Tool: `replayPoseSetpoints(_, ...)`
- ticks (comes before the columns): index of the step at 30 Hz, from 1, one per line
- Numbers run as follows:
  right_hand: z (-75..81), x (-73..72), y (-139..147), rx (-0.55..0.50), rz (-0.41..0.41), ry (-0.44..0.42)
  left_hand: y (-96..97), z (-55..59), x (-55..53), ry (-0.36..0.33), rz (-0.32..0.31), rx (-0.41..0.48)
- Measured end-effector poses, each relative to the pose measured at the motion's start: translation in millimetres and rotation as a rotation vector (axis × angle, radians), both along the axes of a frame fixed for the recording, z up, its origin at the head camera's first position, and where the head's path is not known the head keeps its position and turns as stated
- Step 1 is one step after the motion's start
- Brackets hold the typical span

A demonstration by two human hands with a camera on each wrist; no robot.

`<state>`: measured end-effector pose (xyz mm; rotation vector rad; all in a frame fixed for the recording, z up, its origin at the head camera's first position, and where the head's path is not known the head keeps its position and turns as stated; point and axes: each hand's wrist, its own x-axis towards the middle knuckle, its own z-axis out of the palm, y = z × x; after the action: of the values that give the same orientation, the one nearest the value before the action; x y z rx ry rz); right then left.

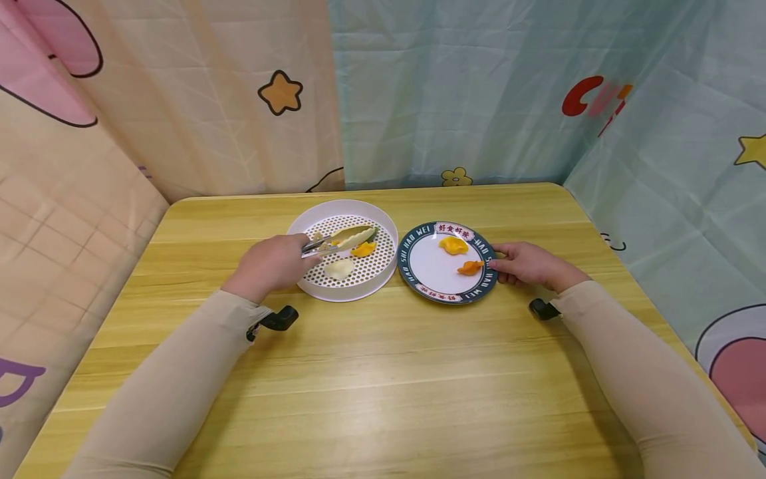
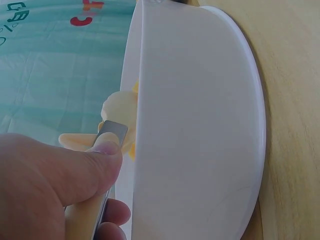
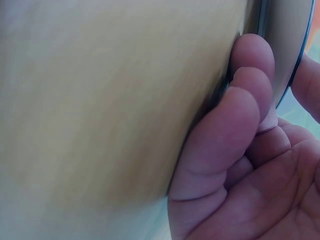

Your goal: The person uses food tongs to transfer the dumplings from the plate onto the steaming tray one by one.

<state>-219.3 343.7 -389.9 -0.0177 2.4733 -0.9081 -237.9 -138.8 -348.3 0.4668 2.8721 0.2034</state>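
My left hand (image 1: 272, 266) grips metal tongs (image 1: 314, 247) with cream-coloured tips, thumb on top of the handle. The tongs reach over a round white steamer tray (image 1: 385, 276) with a perforated bottom. Inside it lie a pale dumpling (image 1: 339, 269) and a yellow dumpling (image 1: 364, 249); other pieces are partly hidden by the tongs. Whether the tips pinch anything I cannot tell. My right hand (image 1: 529, 266) holds the right rim of a blue-edged plate (image 1: 419, 283), thumb above and fingers below. On the plate lie a yellow dumpling (image 1: 453, 245) and an orange dumpling (image 1: 470, 267).
Both dishes stand side by side on a wooden table (image 1: 383, 386), toward its back edge. Printed curtains (image 1: 455, 86) hang behind and at both sides. A black wrist strap piece (image 1: 280, 319) juts out below the left cuff, and another (image 1: 543, 309) below the right.
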Motion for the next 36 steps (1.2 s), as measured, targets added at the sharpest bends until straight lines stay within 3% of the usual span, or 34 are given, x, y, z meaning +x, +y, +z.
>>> replayPoseSetpoints(29,-1.5,-0.1,1.6,-0.001,0.006,0.002,2.0,-1.6,4.1,0.015,0.0,0.0)
replayPoseSetpoints(36,-0.9,-0.5,1.3,0.023,0.006,0.004,2.3,5.1,6.9,0.013,0.017,0.012)
